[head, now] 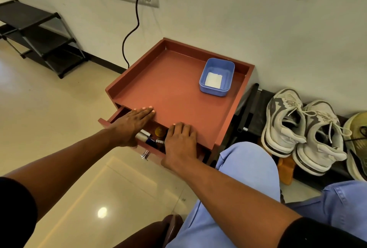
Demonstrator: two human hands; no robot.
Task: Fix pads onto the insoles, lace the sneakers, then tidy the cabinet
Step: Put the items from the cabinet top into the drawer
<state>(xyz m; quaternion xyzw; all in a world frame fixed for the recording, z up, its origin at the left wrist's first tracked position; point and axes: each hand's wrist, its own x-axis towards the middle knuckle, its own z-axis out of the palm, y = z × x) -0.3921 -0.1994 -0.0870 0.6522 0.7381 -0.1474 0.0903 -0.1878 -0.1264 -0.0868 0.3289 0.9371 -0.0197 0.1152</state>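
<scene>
A reddish-brown cabinet (174, 86) stands against the wall with its top drawer (119, 116) pulled partly out. My left hand (131, 124) lies flat, fingers straight, over the drawer's left part and the front edge of the cabinet top. My right hand (180, 140) rests over the drawer's right part, fingers bent down onto the cabinet's front edge. Between the hands, markers (146, 135) and a round amber item (160, 131) show inside the drawer. A blue plastic tub (217, 77) holding white pads sits at the back right of the top. A laced grey-white sneaker pair (301, 128) rests on a low rack to the right.
A black power cord (131, 31) hangs from the wall socket down behind the cabinet. A black shoe rack (37, 35) stands at the far left. A yellow-green shoe (357, 144) sits at the right edge. My knee in light blue trousers (248, 168) is close to the cabinet's right front corner.
</scene>
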